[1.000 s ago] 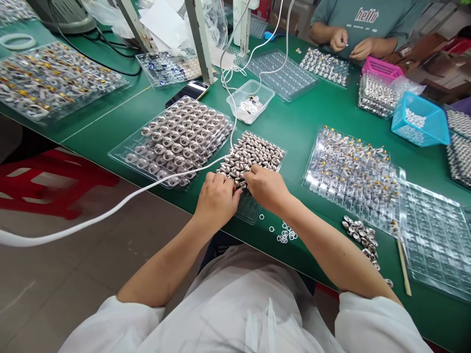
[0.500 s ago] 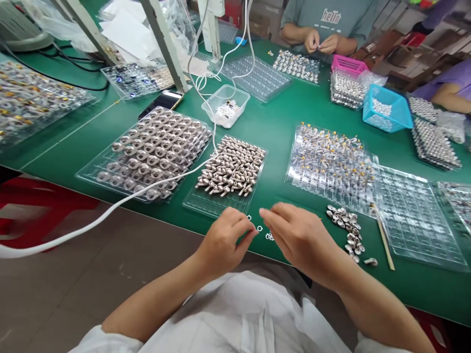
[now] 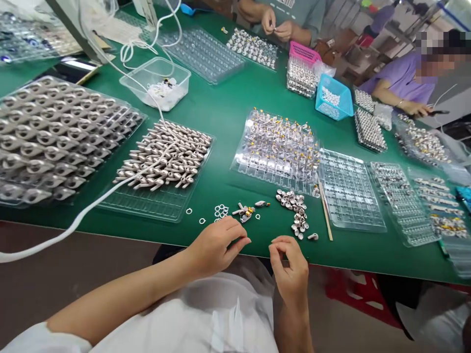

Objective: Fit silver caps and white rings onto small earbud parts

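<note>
Near the table (image 3: 227, 122) front edge, white rings (image 3: 221, 211) look light, pinch their rims; the left hand's (image 3: 217, 247) fingertips almost meet, contents unclear; yellow-tipped pieces (image 3: 246, 212) seem fragile, hold the silvery ends; right hand (image 3: 290, 269) pinched, contents unclear; silver shells (image 3: 299, 215) may slip

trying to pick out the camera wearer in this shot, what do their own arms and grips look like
The left grip and right grip are bare human hands, with no gloves, rings or bracelets visible. The bare left forearm meets a loose, white fabric sleeve near the elbow. The bare right forearm shows no watch or cable; no sleeve shows there.
</note>
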{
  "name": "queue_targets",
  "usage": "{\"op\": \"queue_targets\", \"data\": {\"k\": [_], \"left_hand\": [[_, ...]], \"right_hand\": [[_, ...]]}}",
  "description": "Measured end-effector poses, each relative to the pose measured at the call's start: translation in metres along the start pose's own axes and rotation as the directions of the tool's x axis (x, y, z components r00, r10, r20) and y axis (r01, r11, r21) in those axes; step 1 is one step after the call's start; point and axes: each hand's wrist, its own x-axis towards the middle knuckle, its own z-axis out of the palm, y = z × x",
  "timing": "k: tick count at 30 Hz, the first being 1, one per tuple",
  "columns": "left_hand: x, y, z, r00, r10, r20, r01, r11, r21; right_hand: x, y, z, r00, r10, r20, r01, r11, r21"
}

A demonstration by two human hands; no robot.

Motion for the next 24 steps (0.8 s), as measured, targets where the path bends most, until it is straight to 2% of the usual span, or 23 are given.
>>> {"op": "queue_targets", "data": {"k": [3,6,8,13,16,20,24], "left_hand": [[0.0,0.001,0.01,1.0,-0.003,0.011,0.003,1.0,0.001],[-0.003,0.0,0.011,1.0,-0.002,-0.006,0.002,1.0,0.015],[-0.005,-0.002,0.008,0.999,-0.001,-0.039,0.002,1.0,0.022],[-0.008,-0.008,-0.002,0.996,-0.03,-0.089,0.034,0.998,0.051],[-0.008,-0.01,-0.004,0.996,-0.016,-0.09,0.021,0.998,0.052],[-0.003,-0.009,-0.007,0.995,0.019,-0.094,-0.014,0.998,0.058],[0.001,-0.011,-0.011,0.99,0.021,-0.142,-0.017,0.999,0.03]], "right_hand": [[0.016,0.002,0.007,0.997,-0.062,0.033,0.063,0.998,-0.031],[0.036,0.001,0.017,0.989,-0.098,0.109,0.108,0.99,-0.089],[0.049,0.001,0.022,0.986,-0.094,0.139,0.117,0.978,-0.172],[0.079,-0.001,0.025,0.992,-0.021,0.123,0.073,0.897,-0.437],[0.091,-0.003,0.029,0.982,-0.026,0.19,0.122,0.847,-0.517],[0.095,0.001,0.036,0.971,-0.015,0.238,0.142,0.838,-0.527],[0.083,0.002,0.029,0.987,-0.046,0.153,0.105,0.91,-0.402]]}}
